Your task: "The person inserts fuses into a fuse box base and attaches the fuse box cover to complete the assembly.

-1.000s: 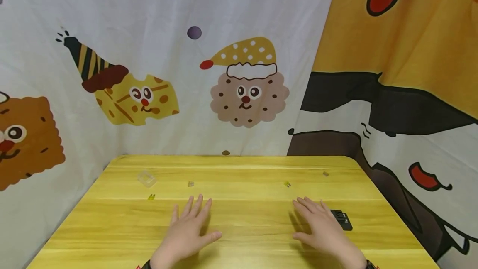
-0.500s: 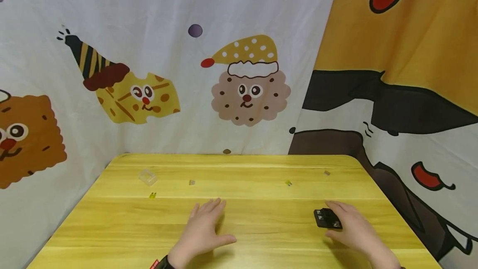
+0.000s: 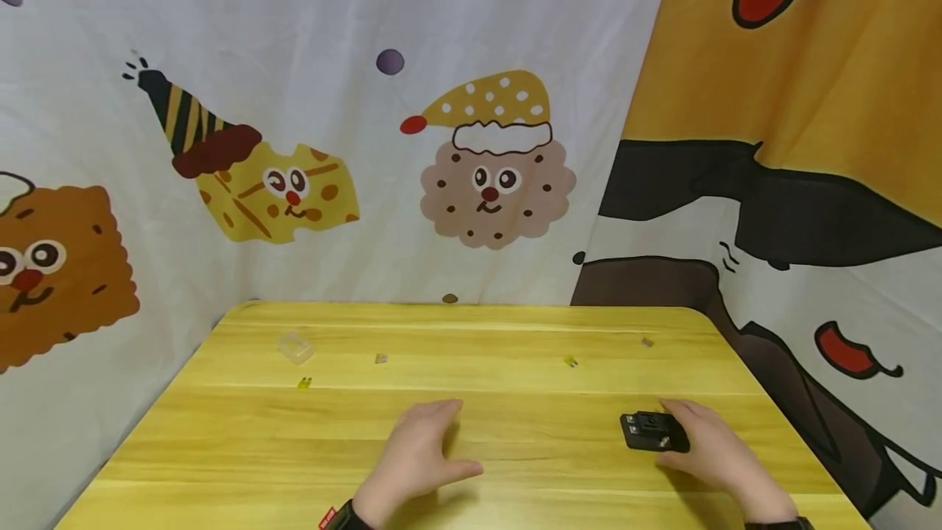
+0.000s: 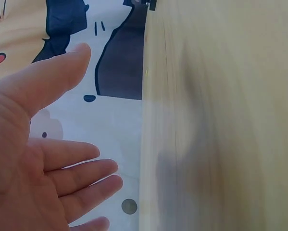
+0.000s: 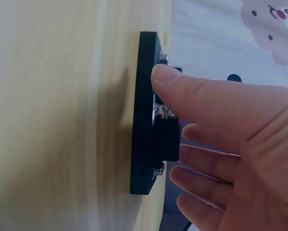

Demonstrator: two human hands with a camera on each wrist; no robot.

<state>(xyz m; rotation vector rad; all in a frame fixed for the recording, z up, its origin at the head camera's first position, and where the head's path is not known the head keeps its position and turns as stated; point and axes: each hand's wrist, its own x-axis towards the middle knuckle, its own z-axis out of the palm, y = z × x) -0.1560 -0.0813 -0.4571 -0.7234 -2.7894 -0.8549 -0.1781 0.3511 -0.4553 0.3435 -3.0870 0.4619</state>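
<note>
My right hand [image 3: 710, 444] has its thumb and fingers around the right end of a black rectangular block [image 3: 648, 430] on the wooden table. The block has a raised middle and metal terminals. In the right wrist view, the thumb lies against the near long edge of the black block [image 5: 143, 144], while the other fingers bend behind it. My left hand [image 3: 415, 448] hovers over the table left of the middle, thumb spread away from relaxed fingers. In the left wrist view the left hand [image 4: 43, 144] has nothing in its grasp.
Toward the back left of the table [image 3: 471, 325] lies a clear plastic piece [image 3: 295, 347]. Small yellow two-pronged pieces [image 3: 305, 383] and small greyish pieces [image 3: 380, 358] are spread across the far half. A printed curtain [image 3: 316, 23] hangs behind the table.
The right hand has moved right, from over the block's left part to its right end, and closed around it. The left hand has drifted right with its fingers drawing closer together.
</note>
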